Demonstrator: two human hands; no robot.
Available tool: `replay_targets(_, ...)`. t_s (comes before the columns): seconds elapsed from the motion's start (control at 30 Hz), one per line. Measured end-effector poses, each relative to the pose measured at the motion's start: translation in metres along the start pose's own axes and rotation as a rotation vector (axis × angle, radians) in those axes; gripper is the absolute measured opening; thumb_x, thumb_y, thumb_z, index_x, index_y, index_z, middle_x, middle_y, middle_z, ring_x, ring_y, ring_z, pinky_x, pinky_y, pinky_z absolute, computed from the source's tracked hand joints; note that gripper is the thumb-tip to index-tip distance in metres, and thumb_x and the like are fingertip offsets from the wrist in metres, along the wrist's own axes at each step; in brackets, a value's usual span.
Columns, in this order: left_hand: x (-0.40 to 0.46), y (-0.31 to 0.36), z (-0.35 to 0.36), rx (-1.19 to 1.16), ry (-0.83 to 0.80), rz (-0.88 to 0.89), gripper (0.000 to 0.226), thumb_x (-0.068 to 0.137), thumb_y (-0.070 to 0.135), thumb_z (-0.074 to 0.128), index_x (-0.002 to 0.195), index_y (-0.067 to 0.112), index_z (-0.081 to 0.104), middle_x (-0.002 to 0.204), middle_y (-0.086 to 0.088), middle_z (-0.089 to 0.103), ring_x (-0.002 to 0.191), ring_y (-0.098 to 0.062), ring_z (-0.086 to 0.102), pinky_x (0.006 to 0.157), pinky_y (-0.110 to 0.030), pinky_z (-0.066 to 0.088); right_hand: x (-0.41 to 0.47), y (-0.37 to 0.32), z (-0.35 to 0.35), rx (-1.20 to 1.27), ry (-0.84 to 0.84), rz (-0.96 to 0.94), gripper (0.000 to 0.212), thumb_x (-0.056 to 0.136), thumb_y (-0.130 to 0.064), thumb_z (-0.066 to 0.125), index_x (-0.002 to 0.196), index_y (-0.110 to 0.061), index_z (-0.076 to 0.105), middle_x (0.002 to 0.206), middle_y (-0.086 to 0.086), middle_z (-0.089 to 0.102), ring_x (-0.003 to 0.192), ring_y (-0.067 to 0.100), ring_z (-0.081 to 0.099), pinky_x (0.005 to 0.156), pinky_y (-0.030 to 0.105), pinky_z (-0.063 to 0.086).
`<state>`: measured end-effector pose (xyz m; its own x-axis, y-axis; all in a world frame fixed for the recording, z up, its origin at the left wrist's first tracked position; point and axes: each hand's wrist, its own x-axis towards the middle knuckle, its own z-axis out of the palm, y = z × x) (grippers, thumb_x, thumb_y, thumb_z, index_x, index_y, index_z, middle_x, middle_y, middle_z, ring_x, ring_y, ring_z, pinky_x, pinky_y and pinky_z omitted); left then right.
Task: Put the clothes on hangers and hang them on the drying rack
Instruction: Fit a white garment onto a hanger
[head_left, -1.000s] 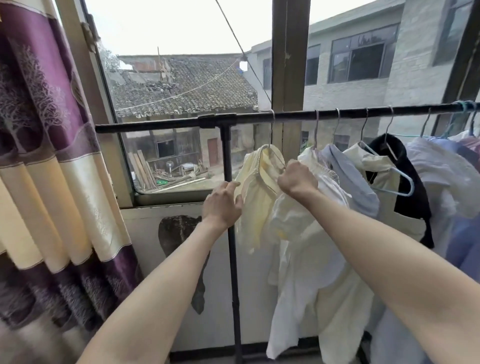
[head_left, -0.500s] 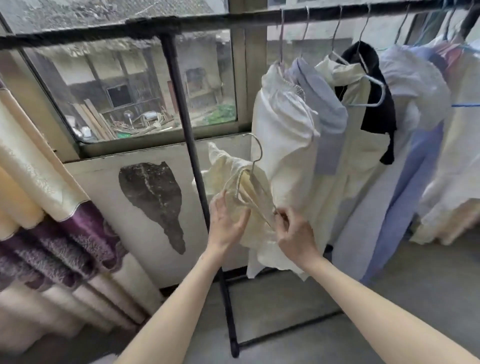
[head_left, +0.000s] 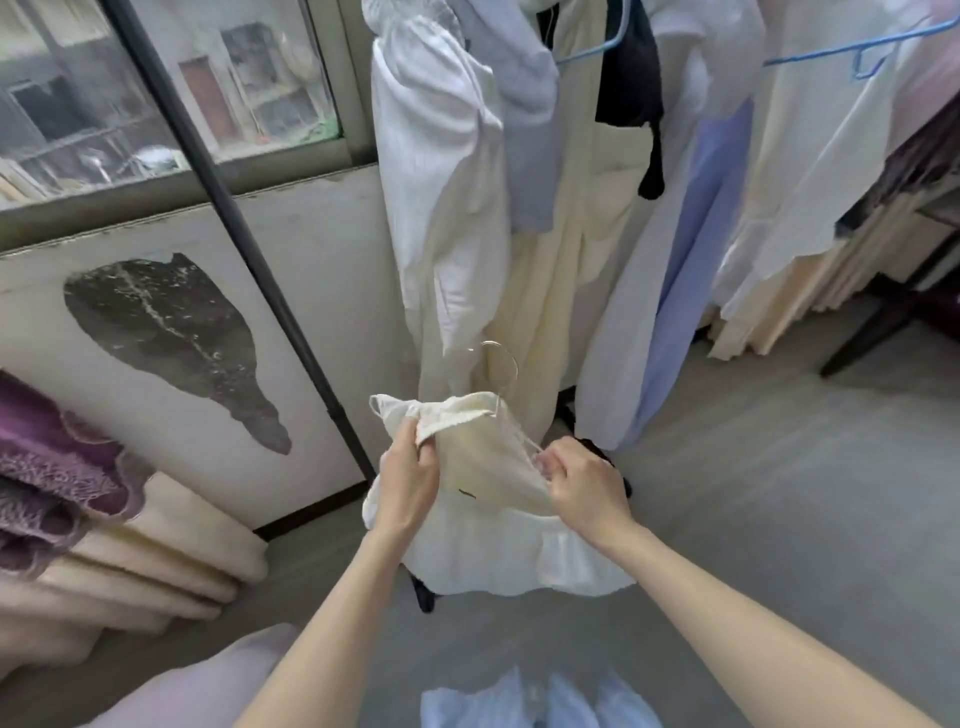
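At your far left a purple and cream curtain (head_left: 78, 499) bunches against the wall, with the window (head_left: 171, 93) above it. The dark pole of the drying rack (head_left: 234, 223) slants down in front of that wall to the floor. Your left hand (head_left: 410, 483) holds the cream garment (head_left: 493, 499) low in front of you, its fingers curled round a fold at the collar. A thin wire hanger (head_left: 501, 371) sits in the neck of the garment, its hook standing free above the cloth. Your right hand (head_left: 584, 486) pinches the garment's other edge, fingers clamped on the fabric and what looks like the hanger's wire arm. Behind and to the right, white, cream, blue and black clothes (head_left: 597, 208) hang together on the rack, one on a blue hanger (head_left: 852, 49). Pale blue cloth (head_left: 535, 701) lies on the floor below your arms.
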<state>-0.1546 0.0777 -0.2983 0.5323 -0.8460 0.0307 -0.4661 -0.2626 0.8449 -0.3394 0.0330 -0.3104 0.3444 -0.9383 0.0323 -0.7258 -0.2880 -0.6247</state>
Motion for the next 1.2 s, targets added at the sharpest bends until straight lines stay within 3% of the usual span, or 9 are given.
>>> replay_targets(0.07,-0.003,-0.002,0.001,0.025,-0.049,0.023,0.014,0.092,0.007,0.040,0.079,0.007,0.044,0.065,0.001,0.048,0.059,-0.013,0.042,0.058,-0.031,0.034,-0.005,0.003,0.000,0.015,-0.012,0.050,0.024,0.091,-0.007,0.041,0.101,-0.018,0.060,0.090,-0.005,0.059,0.088,0.022,0.055,0.068,0.033,0.037)
replay_targets(0.17,-0.006,0.002,0.000,0.023,-0.123,0.065,0.015,0.089,0.005,0.041,0.075,0.002,0.043,0.063,-0.002,0.045,0.060,-0.016,0.038,0.059,-0.030,0.032,-0.006,0.001,0.003,0.025,-0.119,0.055,0.038,0.085,0.000,0.039,0.112,-0.021,0.057,0.094,-0.003,0.059,0.098,0.022,0.054,0.077,0.032,0.038)
replay_targets(0.3,-0.003,0.005,-0.001,-0.055,-0.195,0.047,0.020,0.089,0.008,0.041,0.069,0.010,0.039,0.061,0.005,0.040,0.060,-0.012,0.037,0.058,-0.026,0.032,0.000,-0.007,0.010,0.044,-0.261,0.180,0.011,0.088,-0.031,0.049,0.087,-0.021,0.047,0.092,-0.004,0.059,0.094,0.023,0.056,0.076,0.035,0.041)
replay_targets(0.43,-0.007,0.003,-0.005,-0.163,-0.300,-0.025,0.021,0.093,0.012,0.037,0.082,-0.002,0.048,0.074,-0.001,0.046,0.073,-0.014,0.044,0.071,-0.038,0.039,0.001,-0.018,0.015,-0.060,-0.237,0.214,0.054,0.080,-0.067,0.046,0.058,-0.020,0.032,0.061,-0.005,0.045,0.069,0.025,0.045,0.056,0.034,0.027)
replay_targets(0.57,-0.013,-0.011,-0.019,-0.039,-0.392,-0.072,0.035,0.096,0.037,0.034,0.122,0.025,0.055,0.107,0.008,0.060,0.102,-0.012,0.052,0.084,-0.028,0.040,0.004,-0.028,0.016,0.051,-0.072,0.096,0.046,0.094,-0.041,0.045,0.053,-0.024,0.033,0.055,-0.006,0.039,0.069,0.026,0.044,0.059,0.032,0.026)
replay_targets(0.7,-0.013,-0.032,-0.026,0.232,-0.491,-0.108,0.041,0.081,0.058,0.050,0.089,0.018,0.052,0.074,0.007,0.057,0.073,-0.016,0.053,0.066,-0.032,0.041,0.015,-0.032,0.018,0.072,-0.003,0.106,0.030,0.095,-0.030,0.045,0.074,-0.010,0.051,0.072,0.003,0.055,0.082,0.034,0.055,0.063,0.033,0.033)
replay_targets(0.83,-0.010,-0.038,-0.029,0.225,-0.581,-0.138,0.054,0.061,0.066,0.060,0.091,0.022,0.053,0.088,-0.003,0.065,0.084,-0.019,0.060,0.076,-0.037,0.048,0.022,-0.034,0.020,0.169,-0.019,0.094,0.013,0.092,-0.030,0.049,0.097,-0.019,0.051,0.065,-0.006,0.051,0.076,0.027,0.053,0.068,0.034,0.038)
replay_targets(1.0,-0.002,-0.041,-0.029,0.217,-0.573,-0.121,0.065,0.057,0.066,0.066,0.101,0.019,0.055,0.095,-0.006,0.065,0.086,-0.020,0.060,0.074,-0.035,0.047,0.025,-0.030,0.016,0.137,-0.003,0.090,0.017,0.092,-0.033,0.051,0.087,-0.017,0.053,0.069,-0.007,0.053,0.087,0.025,0.056,0.082,0.039,0.039)
replay_targets(1.2,0.005,-0.040,-0.031,0.211,-0.673,-0.109,0.028,0.070,0.043,0.076,0.077,0.034,0.050,0.074,0.013,0.053,0.067,-0.004,0.048,0.056,-0.021,0.033,0.031,-0.018,0.019,0.081,0.128,0.059,0.013,0.091,-0.015,0.054,0.085,-0.004,0.057,0.075,-0.002,0.053,0.087,0.031,0.052,0.083,0.040,0.032)
